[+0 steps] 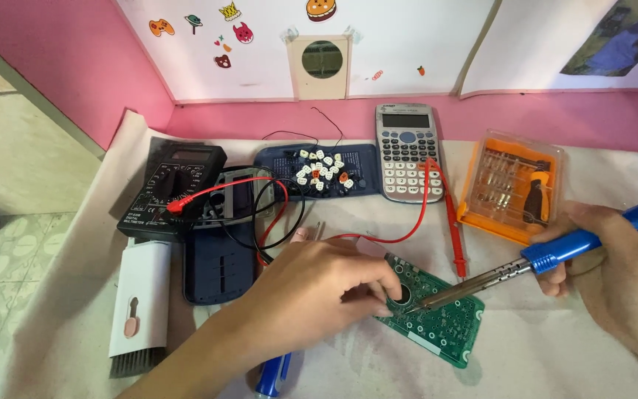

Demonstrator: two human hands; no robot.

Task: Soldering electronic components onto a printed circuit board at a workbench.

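Table first: green board lies near its front edge. Left hand presses down on the board, fingers curled. Right hand grips a blue iron, tip touching the board.

Bench clutter lying around the work area

A black multimeter is sitting at the back left with red and black test leads trailing over a dark blue casing; a white cleaning brush is lying just beside it, a grey calculator is resting against the pink wall, loose keys are piling on a blue panel, and an orange screwdriver kit is lying at the right.
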